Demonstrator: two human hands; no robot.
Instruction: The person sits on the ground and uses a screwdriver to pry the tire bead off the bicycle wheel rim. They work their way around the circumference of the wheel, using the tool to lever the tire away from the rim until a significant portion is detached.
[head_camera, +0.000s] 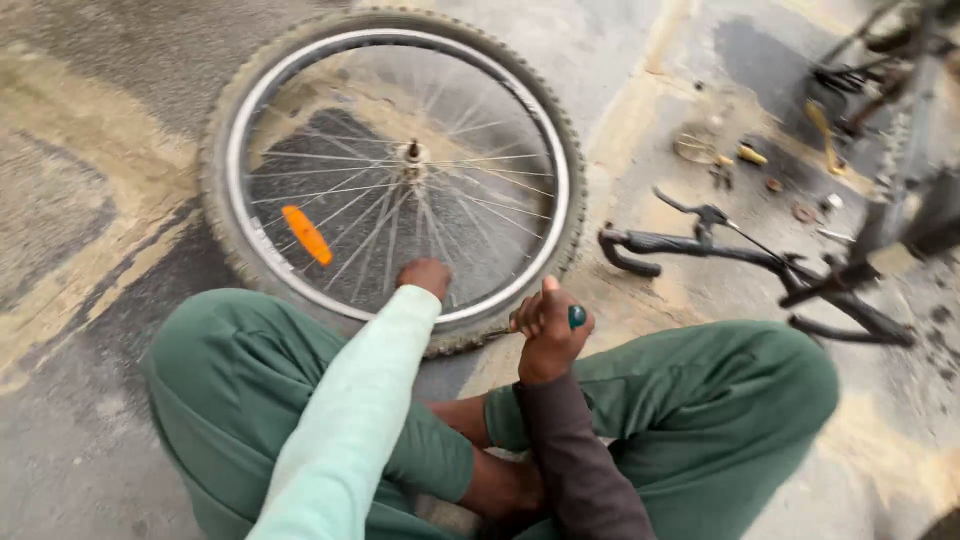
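— From the head camera, where are your hands?

— Your left hand (425, 276) reaches forward onto the bicycle wheel (392, 170) flat on the floor (90, 180); its grip I cannot tell. Your right hand (548, 325), thumb up, is clenched around a green-handled tool (576, 316) at the tyre edge.

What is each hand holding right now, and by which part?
The right hand grips a tool by its green handle, at the bicycle wheel's tyre edge. The left hand holds nothing; it rests on the wheel's rim.

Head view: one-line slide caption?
Left hand on bicycle wheel rim; right hand grips green-handled tool at tyre edge.
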